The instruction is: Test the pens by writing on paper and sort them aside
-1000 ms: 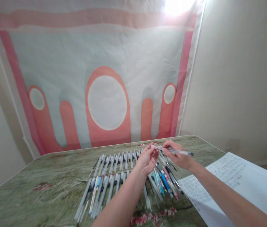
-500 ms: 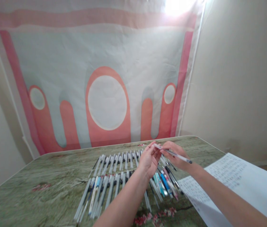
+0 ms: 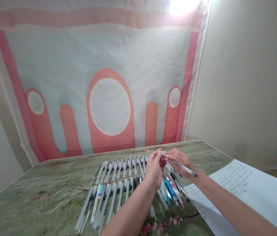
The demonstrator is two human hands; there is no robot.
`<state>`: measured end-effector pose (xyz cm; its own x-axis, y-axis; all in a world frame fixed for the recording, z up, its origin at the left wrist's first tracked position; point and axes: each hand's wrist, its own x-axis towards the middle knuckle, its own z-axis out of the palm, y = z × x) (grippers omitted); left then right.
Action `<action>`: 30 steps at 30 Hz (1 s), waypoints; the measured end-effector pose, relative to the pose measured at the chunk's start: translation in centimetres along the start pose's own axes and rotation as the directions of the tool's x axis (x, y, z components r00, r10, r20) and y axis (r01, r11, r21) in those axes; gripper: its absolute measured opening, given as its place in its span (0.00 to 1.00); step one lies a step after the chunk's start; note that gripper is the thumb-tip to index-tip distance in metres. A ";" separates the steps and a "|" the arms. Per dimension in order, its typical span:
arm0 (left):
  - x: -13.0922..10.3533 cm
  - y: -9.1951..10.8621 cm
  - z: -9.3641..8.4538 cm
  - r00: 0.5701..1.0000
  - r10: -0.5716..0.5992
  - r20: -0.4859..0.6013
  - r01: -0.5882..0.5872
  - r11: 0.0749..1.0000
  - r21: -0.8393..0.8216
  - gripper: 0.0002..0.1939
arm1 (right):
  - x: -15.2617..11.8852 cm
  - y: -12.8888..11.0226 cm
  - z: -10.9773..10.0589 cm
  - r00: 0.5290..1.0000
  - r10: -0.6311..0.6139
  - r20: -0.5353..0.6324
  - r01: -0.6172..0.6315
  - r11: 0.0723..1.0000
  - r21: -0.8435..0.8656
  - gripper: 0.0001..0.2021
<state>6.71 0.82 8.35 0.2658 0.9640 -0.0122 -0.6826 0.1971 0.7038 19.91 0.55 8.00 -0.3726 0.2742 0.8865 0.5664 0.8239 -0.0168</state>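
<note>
Here's smooth, clear-looking plastic on the pen (image 3: 182, 167), matt paper (image 3: 263, 196) lower right, wood-look tabletop (image 3: 57, 183) lower left, creased, cloth-like hanging (image 3: 62, 55) up top!

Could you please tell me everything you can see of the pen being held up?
The pen is slim and straight, with a pale, translucent-looking barrel, apparently plastic, a whitish end and a short dark end. Whether the dark part is a plug or a tip is too small to tell. It is held above the table, slanting down toward the picture's right. The left hand pinches its whitish end; the right hand grips it further along, leaving the dark end free.
</note>
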 end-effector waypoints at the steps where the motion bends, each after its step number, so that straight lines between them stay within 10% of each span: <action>1: 0.1 0.0 -0.1 1.000 -0.005 0.006 0.005 1.000 0.005 0.17 | -0.2 0.2 0.2 1.000 0.007 0.006 -0.007 1.000 -0.004 0.06; 7: 1.5 0.1 -1.2 0.997 0.009 -0.083 -0.007 1.000 0.029 0.20 | 0.0 0.5 0.1 0.972 0.040 0.231 -0.037 0.999 -0.013 0.08; 12: 3.2 1.1 -2.8 0.957 0.204 -0.205 -0.192 0.978 0.076 0.18 | 1.5 0.2 -2.4 0.842 0.211 0.497 -0.250 0.968 0.013 0.15; 18: 3.6 0.8 -3.3 0.908 0.346 -0.235 -0.307 0.933 0.186 0.19 | 1.0 1.4 -3.7 0.677 0.427 0.600 -0.515 0.857 -0.029 0.13; 22: 3.4 0.1 -3.0 0.915 0.360 -0.184 -0.312 0.918 0.245 0.27 | 0.4 2.7 -4.0 0.646 0.480 0.593 -0.554 0.830 -0.069 0.14; 27: 1.8 -1.2 -2.2 0.962 0.256 0.095 -0.265 0.791 0.551 0.27 | -2.3 7.5 -4.8 0.641 0.679 0.358 -0.610 0.734 -0.299 0.16; 30: -0.8 -2.6 -1.2 0.891 -0.017 0.453 -0.398 0.450 0.800 0.15 | -5.4 11.2 -5.7 0.461 0.881 0.112 -0.693 0.436 -0.574 0.15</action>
<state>7.47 -0.26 5.68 0.5571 0.7746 0.2993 0.1316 -0.4382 0.8892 32.44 5.45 5.63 0.2450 0.9072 0.3420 0.9270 -0.1159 -0.3567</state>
